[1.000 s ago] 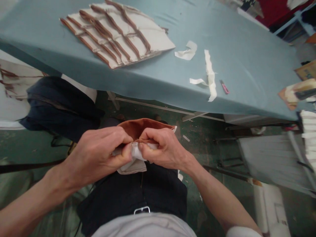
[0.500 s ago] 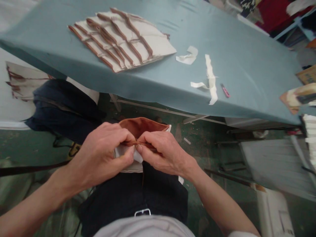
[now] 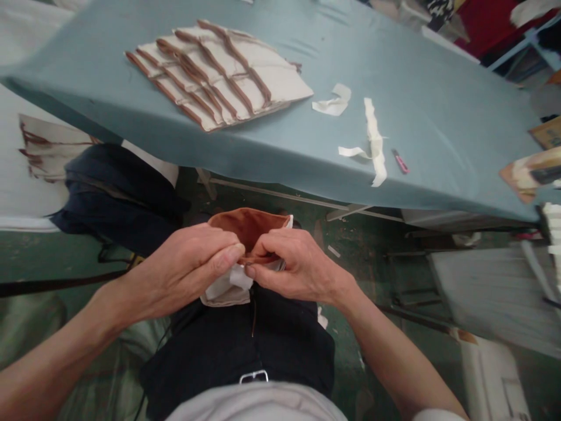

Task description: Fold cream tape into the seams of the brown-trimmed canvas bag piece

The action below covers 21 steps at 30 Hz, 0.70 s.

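Note:
Between my hands, in front of my waist, is a cloth pouch [image 3: 249,221] with a brown lining and a white outside. Its mouth gapes upward. My left hand [image 3: 197,257] is closed on the near rim, with thumb and fingers pressed together. Close beside it, my right hand [image 3: 293,263] pinches the same brown edge between thumb and forefinger. A small white strip [image 3: 240,277] hangs at the pouch's front, just below the fingers. Part of the rim is hidden behind the hands.
On the blue-covered table [image 3: 416,88] ahead lies an overlapping stack of white pieces with brown edges [image 3: 228,76]. White fabric strips [image 3: 373,140] and a pink cutter [image 3: 400,162] lie to its right. Dark blue cloth [image 3: 118,187] is at the left; an iron [image 3: 532,172] is at the far right.
My left thumb has moved up onto the rim and my left fingers have straightened. The right hand has shifted slightly right, still pinching the edge. The pouch's mouth gapes a little wider.

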Tool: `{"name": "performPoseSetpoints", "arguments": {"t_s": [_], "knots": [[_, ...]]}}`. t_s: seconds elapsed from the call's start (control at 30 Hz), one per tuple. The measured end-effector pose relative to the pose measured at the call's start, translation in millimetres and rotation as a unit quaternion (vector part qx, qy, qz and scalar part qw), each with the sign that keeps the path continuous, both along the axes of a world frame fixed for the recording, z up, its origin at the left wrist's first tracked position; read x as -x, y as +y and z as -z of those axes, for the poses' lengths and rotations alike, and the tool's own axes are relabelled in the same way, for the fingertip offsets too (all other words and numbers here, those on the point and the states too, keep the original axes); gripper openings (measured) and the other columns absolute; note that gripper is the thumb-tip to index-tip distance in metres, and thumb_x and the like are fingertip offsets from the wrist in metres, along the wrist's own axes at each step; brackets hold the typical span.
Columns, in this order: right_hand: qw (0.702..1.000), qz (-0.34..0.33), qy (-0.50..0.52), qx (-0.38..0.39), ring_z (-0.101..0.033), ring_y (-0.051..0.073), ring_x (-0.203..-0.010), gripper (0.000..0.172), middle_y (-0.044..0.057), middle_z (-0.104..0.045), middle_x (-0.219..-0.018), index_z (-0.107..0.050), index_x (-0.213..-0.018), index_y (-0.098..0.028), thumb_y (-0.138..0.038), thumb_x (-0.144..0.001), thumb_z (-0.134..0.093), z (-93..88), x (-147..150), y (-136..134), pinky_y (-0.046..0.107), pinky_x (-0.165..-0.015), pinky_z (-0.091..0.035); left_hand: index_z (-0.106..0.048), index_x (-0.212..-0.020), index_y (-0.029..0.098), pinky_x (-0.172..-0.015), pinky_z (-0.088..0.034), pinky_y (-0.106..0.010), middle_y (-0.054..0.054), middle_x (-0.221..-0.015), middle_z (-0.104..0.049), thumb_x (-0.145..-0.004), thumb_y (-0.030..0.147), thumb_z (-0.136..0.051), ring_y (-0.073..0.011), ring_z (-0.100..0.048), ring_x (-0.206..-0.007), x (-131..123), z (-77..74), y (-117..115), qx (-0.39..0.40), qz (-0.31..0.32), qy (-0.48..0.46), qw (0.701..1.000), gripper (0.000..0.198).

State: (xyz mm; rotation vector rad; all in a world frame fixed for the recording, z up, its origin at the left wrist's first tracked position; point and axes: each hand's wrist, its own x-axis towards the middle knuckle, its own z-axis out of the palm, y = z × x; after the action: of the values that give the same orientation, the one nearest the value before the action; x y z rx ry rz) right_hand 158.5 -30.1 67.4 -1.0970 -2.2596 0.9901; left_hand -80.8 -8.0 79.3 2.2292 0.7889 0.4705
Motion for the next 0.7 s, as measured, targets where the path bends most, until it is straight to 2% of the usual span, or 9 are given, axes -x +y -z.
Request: {"name": "performPoseSetpoints", "arguments": {"t_s": [0.07,0.17,0.27,0.37,0.53,0.63,0.7], "knots": [[1.0,-0.005,0.006,-0.005,-0.053,0.013,-0.067,0.023,-0.002,-0.063,-0.071,-0.06,-0.076,-0.02,-0.027,-0.096,-0.069,-1.9,0,3,0.027,-0.067,-0.033,-0.054,-0.073,0.022,-0.067,-0.041,-0.029,0.003,-0.069,-0.06,-0.111,0.028,-0.04,-0.0145,-0.054,-0.063,-4,-3.0,2,-0.004,0.01,-0.001,1.0,0.041],[1.0,-0.017,0.0,-0.017,-0.053,0.013,-0.068,0.022,-0.002,-0.062,-0.07,-0.06,-0.076,-0.02,-0.024,-0.094,-0.072,-6.9,0,8,0.027,-0.067,-0.032,-0.054,-0.071,0.021,-0.06,-0.036,-0.028,0.004,-0.066,-0.057,-0.11,0.03,-0.045,-0.0133,-0.05,-0.059,-8,-8.0,6,0.03,0.024,0.013,0.999,0.041],[0.999,-0.037,-0.013,-0.004,-0.058,0.014,-0.071,0.017,-0.001,-0.068,-0.075,-0.065,-0.081,-0.02,-0.023,-0.095,-0.075,-11.8,-2,12,0.027,-0.069,-0.034,-0.051,-0.068,0.021,-0.054,-0.032,-0.027,0.005,-0.061,-0.051,-0.108,0.029,-0.047,-0.0118,-0.046,-0.055,-9,-11.1,8,0.057,0.038,0.029,0.997,0.041],[0.997,-0.067,-0.031,0.017,-0.06,0.014,-0.072,0.012,-0.001,-0.071,-0.078,-0.069,-0.086,-0.019,-0.022,-0.095,-0.075,-11.7,-4,13,0.027,-0.07,-0.035,-0.049,-0.067,0.021,-0.052,-0.031,-0.027,0.005,-0.061,-0.05,-0.104,0.023,-0.047,-0.0109,-0.044,-0.053,-7,-8.5,7,0.042,0.053,0.032,0.997,0.037],[0.997,-0.059,-0.032,0.032,-0.053,0.012,-0.066,0.017,-0.004,-0.066,-0.073,-0.068,-0.085,-0.019,-0.028,-0.097,-0.078,-2.1,-13,13,0.026,-0.066,-0.031,-0.051,-0.068,0.022,-0.052,-0.032,-0.028,0.005,-0.06,-0.053,-0.104,0.024,-0.051,-0.0118,-0.047,-0.051,2,3.1,1,-0.002,0.013,0.025,1.0,0.036],[0.999,-0.046,-0.021,0.022,-0.052,0.012,-0.066,0.021,-0.004,-0.065,-0.073,-0.067,-0.081,-0.019,-0.027,-0.097,-0.078,1.3,-21,13,0.026,-0.067,-0.032,-0.058,-0.073,0.022,-0.054,-0.038,-0.025,0.005,-0.063,-0.059,-0.106,0.026,-0.053,-0.0117,-0.052,-0.055,6,4.3,-2,0.027,0.004,0.007,1.0,0.034],[0.999,-0.046,-0.006,0.0,-0.053,0.013,-0.068,0.023,-0.003,-0.066,-0.074,-0.065,-0.079,-0.019,-0.027,-0.096,-0.078,1.6,-26,13,0.027,-0.069,-0.034,-0.058,-0.073,0.022,-0.054,-0.038,-0.023,0.007,-0.063,-0.059,-0.105,0.024,-0.053,-0.0103,-0.049,-0.054,6,0.9,-5,0.055,0.002,-0.008,0.998,0.032]]}}
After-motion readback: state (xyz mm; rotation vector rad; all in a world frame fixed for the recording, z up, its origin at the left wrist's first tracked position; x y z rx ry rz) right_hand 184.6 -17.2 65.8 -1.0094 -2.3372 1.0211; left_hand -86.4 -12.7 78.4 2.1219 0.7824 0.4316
